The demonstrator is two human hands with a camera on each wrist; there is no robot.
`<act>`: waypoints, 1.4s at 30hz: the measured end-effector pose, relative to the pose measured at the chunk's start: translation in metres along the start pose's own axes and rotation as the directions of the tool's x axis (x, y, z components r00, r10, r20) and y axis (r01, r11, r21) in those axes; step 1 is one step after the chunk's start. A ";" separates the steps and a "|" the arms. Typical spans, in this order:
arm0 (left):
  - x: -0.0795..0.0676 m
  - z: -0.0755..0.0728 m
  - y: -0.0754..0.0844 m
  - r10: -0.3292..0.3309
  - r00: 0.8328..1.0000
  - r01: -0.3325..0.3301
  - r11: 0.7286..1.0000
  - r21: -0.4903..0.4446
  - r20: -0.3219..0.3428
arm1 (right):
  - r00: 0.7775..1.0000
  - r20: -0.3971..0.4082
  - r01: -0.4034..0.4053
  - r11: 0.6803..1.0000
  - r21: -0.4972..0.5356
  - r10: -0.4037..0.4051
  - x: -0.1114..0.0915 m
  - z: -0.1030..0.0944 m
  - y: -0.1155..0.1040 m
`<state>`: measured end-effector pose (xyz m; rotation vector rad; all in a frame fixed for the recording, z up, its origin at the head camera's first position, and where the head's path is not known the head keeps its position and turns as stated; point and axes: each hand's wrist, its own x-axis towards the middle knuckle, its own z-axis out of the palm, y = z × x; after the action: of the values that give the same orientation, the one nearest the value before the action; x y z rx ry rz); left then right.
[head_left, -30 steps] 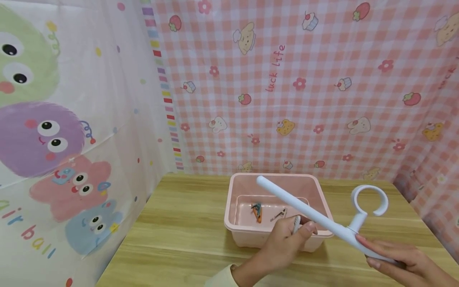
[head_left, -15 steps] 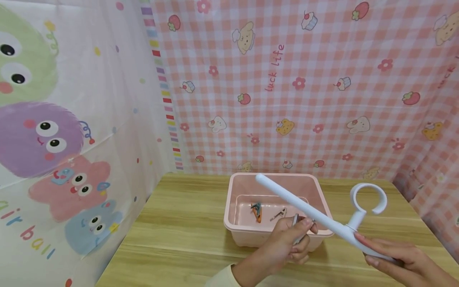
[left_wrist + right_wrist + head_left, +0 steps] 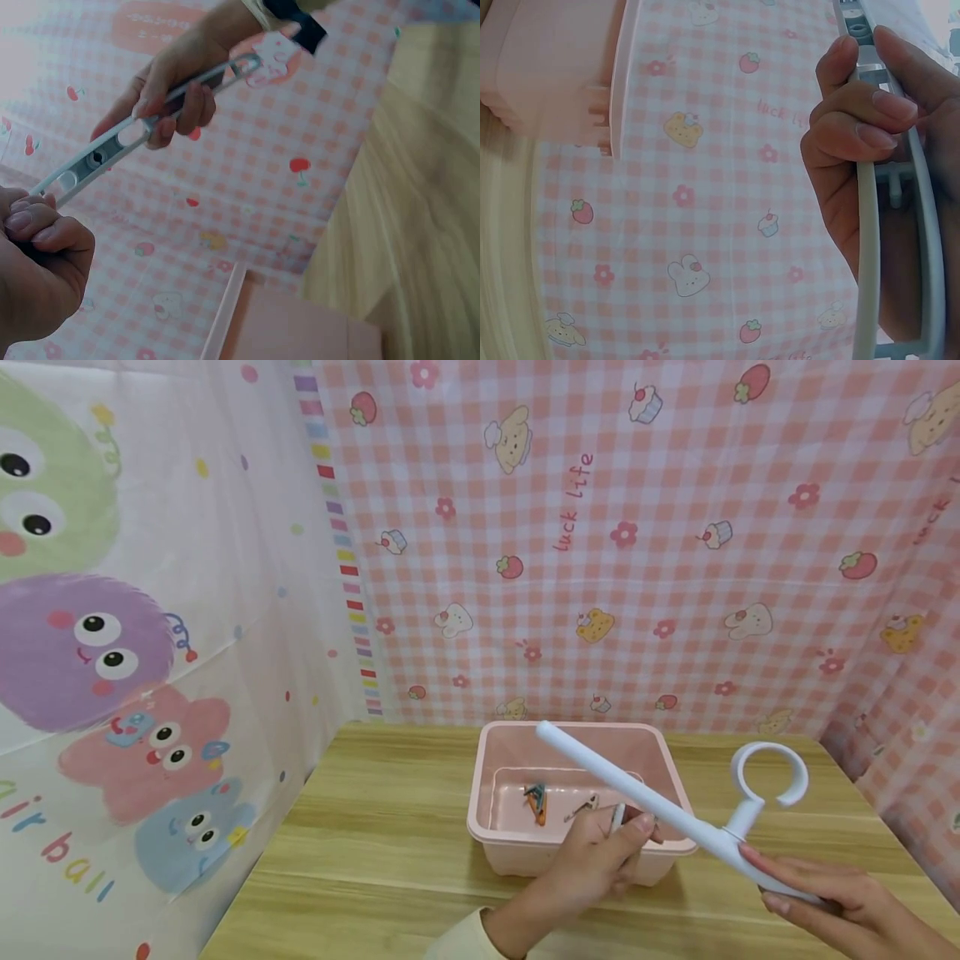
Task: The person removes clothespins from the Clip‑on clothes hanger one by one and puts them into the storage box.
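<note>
A white hanger bar with a C-shaped hook slants over a pink bin. My right hand grips its near right end; the right wrist view shows fingers curled round the hollow underside. Beside the bar's middle, my left hand pinches a small light-grey clip, mostly hidden by the fingers. In the left wrist view the left hand has curled fingers at the bar's lower end; whether the clip touches the bar I cannot tell. Orange and teal clips and a grey clip lie inside the bin.
The bin stands on a wood-grain table, near its back edge. A pink checked cloth hangs behind, and a white cloth with cartoon figures hangs on the left.
My left hand has shifted and turned slightly at the bar, its fingers re-gripping the grey clip. The right hand and the hanger bar have hardly moved.
</note>
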<state>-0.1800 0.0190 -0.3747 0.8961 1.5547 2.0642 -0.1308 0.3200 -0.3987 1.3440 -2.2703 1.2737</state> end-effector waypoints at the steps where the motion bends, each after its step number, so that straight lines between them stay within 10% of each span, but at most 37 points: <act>1: 0.000 -0.001 0.001 0.012 1.000 -0.011 0.998 0.062 -0.008 | 1.000 -0.001 -0.001 1.000 -0.009 0.001 0.000 0.000 0.000; 7: 0.002 -0.002 0.007 0.162 0.986 -0.132 0.886 0.445 -0.030 | 1.000 -0.012 -0.017 0.999 -0.041 0.016 -0.001 0.000 0.000; 13: 0.003 -0.002 0.005 0.308 0.951 -0.196 0.622 0.758 -0.007 | 1.000 0.004 -0.018 0.998 -0.057 0.018 -0.001 -0.002 0.000; 21: 0.002 -0.004 0.000 0.458 0.881 -0.294 0.339 0.894 0.116 | 1.000 0.014 -0.024 0.997 -0.073 0.025 -0.002 -0.001 0.000; 24: 0.003 -0.004 -0.004 0.524 0.835 -0.306 0.192 0.933 0.166 | 1.000 0.000 -0.030 0.994 -0.104 0.030 -0.002 0.001 -0.001; 30: 0.003 -0.002 -0.014 0.605 0.745 -0.158 -0.249 0.955 0.281 | 0.999 -0.004 -0.037 0.993 -0.109 0.037 -0.003 0.005 -0.001; 32: 0.003 -0.001 -0.017 0.613 0.726 -0.113 -0.340 0.933 0.312 | 0.999 0.008 -0.037 0.997 -0.065 0.037 -0.003 0.006 -0.001; 42: 0.010 -0.004 -0.017 0.671 0.599 -0.023 -0.530 0.847 0.436 | 0.998 0.012 -0.062 0.994 -0.090 0.063 -0.001 0.008 -0.004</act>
<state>-0.1911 0.0282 -0.3886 1.9354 3.8981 0.1919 -0.1251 0.3133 -0.4013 1.2658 -2.3667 1.1693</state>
